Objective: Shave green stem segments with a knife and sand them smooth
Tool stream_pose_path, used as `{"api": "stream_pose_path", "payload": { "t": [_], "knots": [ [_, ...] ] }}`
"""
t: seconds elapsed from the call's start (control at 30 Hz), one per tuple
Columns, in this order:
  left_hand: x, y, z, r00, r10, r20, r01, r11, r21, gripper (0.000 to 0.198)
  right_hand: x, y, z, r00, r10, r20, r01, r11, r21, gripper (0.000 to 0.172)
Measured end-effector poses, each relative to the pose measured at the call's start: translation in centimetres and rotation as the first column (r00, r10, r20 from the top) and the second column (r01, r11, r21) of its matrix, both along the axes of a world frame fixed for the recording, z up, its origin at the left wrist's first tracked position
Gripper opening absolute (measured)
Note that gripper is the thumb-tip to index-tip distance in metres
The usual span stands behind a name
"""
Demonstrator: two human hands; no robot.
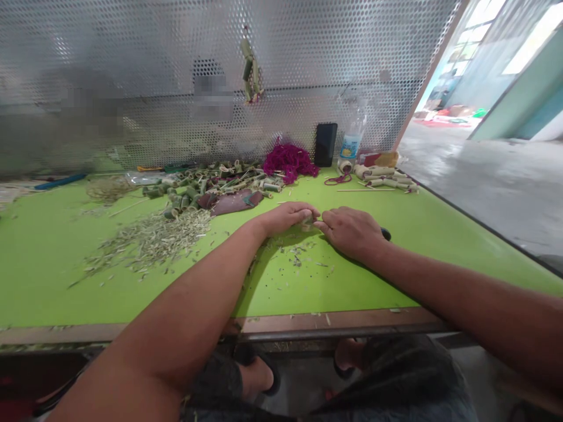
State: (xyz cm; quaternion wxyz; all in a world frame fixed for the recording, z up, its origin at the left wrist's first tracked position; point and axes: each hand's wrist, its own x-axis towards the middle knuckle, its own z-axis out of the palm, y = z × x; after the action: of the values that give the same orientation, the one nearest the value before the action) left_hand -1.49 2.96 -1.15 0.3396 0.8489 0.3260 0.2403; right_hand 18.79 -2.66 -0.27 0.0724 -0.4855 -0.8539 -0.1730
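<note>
My left hand (288, 215) and my right hand (349, 230) meet over the middle of the green table (53, 275). Both are closed around a small pale bamboo piece (308, 222) held between the fingertips. A dark handle end (386, 234) sticks out behind my right hand, as of a tool in its grip. Small shavings (299, 255) lie on the table just below my hands.
A heap of thin bamboo slivers (149, 237) lies at left. Short green bamboo tubes (206, 181) are piled behind, beside magenta yarn (290, 159), a black phone (326, 143), a plastic bottle (352, 138) and finished pale pieces (382, 176). A perforated metal screen (132, 82) backs the table.
</note>
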Motion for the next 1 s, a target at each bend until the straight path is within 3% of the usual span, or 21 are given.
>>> {"api": "stream_pose_path", "payload": {
  "t": [0.5,0.67,0.83,1.0],
  "knots": [
    [-0.2,0.5,-0.5,0.998,-0.062,0.016,0.062,0.998,-0.031,0.040,-0.3,0.9,0.5,0.997,0.023,0.071,-0.013,0.990,-0.140,0.049],
    [-0.2,0.9,-0.8,1.000,0.012,-0.004,-0.012,0.999,0.032,0.038,-0.5,0.7,0.2,0.994,0.059,0.088,-0.042,0.983,-0.180,0.049],
    [-0.1,0.5,-0.5,1.000,0.002,0.014,-0.003,0.997,0.076,0.035,-0.6,0.1,0.0,0.994,0.068,0.084,-0.056,0.989,-0.134,0.049],
    [-0.3,-0.1,-0.2,0.999,0.033,0.002,-0.033,0.999,0.024,0.039,-0.3,-0.3,0.2,0.996,0.044,0.072,-0.035,0.991,-0.129,0.048]
  ]
}}
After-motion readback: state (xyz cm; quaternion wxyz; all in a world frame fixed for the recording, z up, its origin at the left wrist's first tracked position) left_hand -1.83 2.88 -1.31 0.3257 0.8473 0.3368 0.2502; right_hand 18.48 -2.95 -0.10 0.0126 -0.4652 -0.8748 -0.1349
